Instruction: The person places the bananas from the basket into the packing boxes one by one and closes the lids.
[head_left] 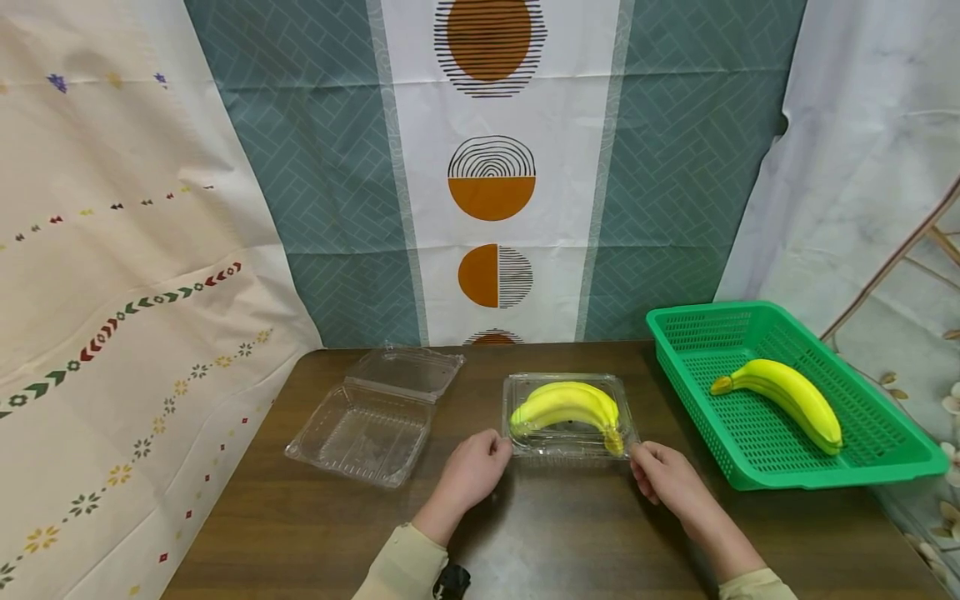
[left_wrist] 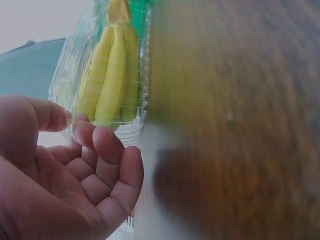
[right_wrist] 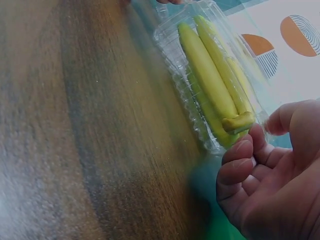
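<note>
A clear plastic clamshell container (head_left: 567,446) stands in the middle of the table with its lid down over a bunch of yellow bananas (head_left: 562,405). My left hand (head_left: 477,468) pinches its near left corner between thumb and curled fingers; the left wrist view shows the same hand (left_wrist: 75,165) at the rim. At the near right corner, my right hand (head_left: 670,477) pinches the rim likewise, and in the right wrist view that hand (right_wrist: 275,167) is close to the banana stem. The bananas lie inside, apart from both hands.
To the left stands another clear clamshell container (head_left: 367,437), its lid tilted back. A green plastic basket (head_left: 686,400) at the right holds a single banana (head_left: 791,400). Patterned cloths (head_left: 495,208) hang behind the brown table (head_left: 570,533) and at both sides.
</note>
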